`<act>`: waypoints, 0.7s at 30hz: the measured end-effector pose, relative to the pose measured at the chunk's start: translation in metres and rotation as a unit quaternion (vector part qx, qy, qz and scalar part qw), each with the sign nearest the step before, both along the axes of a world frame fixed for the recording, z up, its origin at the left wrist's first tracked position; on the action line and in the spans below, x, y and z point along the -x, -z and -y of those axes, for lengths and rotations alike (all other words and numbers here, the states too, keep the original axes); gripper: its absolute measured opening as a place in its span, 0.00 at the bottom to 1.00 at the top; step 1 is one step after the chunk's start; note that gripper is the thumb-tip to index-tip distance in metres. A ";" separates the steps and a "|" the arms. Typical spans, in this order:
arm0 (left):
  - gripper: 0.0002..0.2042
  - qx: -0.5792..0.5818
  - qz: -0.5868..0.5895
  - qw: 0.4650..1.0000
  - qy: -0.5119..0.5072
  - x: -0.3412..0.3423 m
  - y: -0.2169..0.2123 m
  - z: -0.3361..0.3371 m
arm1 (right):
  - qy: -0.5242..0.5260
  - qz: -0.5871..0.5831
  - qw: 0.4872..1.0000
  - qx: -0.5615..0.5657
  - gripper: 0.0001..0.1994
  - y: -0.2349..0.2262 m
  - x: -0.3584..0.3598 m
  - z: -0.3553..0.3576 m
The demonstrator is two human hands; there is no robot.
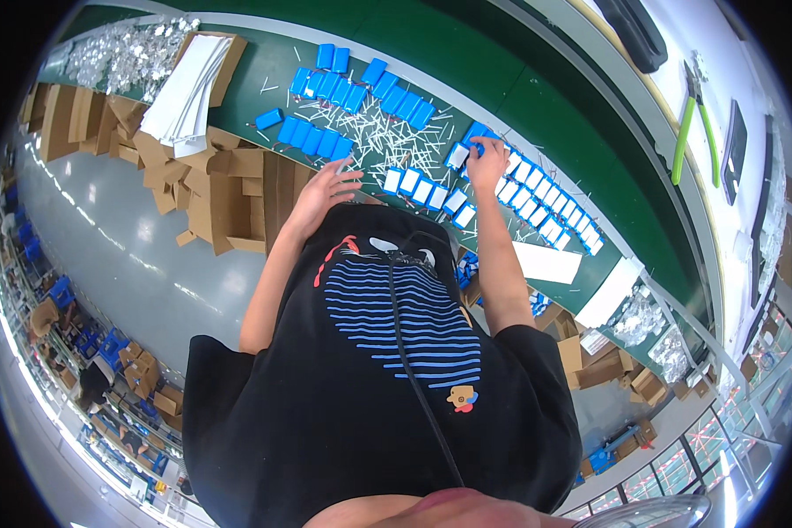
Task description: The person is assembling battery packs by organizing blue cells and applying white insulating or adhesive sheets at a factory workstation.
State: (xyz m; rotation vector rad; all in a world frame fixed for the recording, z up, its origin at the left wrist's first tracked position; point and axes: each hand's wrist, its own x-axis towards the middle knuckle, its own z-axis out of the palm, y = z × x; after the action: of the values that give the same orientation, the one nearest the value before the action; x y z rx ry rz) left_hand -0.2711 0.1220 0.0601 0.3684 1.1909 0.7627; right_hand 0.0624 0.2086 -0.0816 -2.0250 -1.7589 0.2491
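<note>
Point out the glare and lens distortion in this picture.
Head view: fisheye bends the green bench, corners go black; head view: bright reflections spot the grey floor at left; head view: blue packs look distinct, fine detail too small to tell.

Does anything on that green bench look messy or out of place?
Yes: white strips lie strewn haphazardly among rows of blue packs, and one pack at the left lies askew, breaking the pattern.

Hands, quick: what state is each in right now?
Left hand: open, fingers spread, near a blue pack.
Right hand: fingers bent at the blue packs; grip cannot be told.
</note>
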 end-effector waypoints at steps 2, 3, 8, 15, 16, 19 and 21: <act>0.24 -0.006 -0.006 1.000 0.009 -0.005 -0.002 -0.004 | -0.039 -0.086 0.995 -0.015 0.12 -0.004 0.004 -0.002; 0.23 -0.001 -0.002 1.000 0.016 -0.008 -0.005 -0.006 | -0.086 -0.165 0.982 -0.038 0.12 -0.022 0.017 -0.002; 0.23 0.006 0.021 0.997 0.074 -0.025 -0.006 -0.016 | -0.270 -0.413 0.866 0.079 0.10 -0.138 0.099 0.026; 0.26 0.010 0.046 0.991 0.127 -0.039 -0.005 -0.028 | -0.134 -0.426 0.891 0.078 0.06 -0.125 0.084 0.043; 0.26 0.017 0.052 0.991 0.120 -0.039 -0.005 -0.028 | -0.082 -0.450 0.886 0.073 0.05 -0.125 0.075 0.042; 0.27 0.004 0.007 0.994 0.109 -0.032 0.003 -0.019 | -0.029 -0.395 0.917 0.047 0.08 -0.093 0.010 0.020; 0.27 -0.010 -0.041 0.994 0.102 -0.024 0.009 -0.013 | -0.024 -0.315 0.945 0.080 0.10 -0.069 -0.038 0.000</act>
State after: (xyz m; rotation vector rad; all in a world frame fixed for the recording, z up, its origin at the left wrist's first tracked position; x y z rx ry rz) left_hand -0.2472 0.1355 0.0511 0.5325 1.2029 0.5872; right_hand 0.1006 0.2085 -0.0128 -1.7283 -1.4045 0.9651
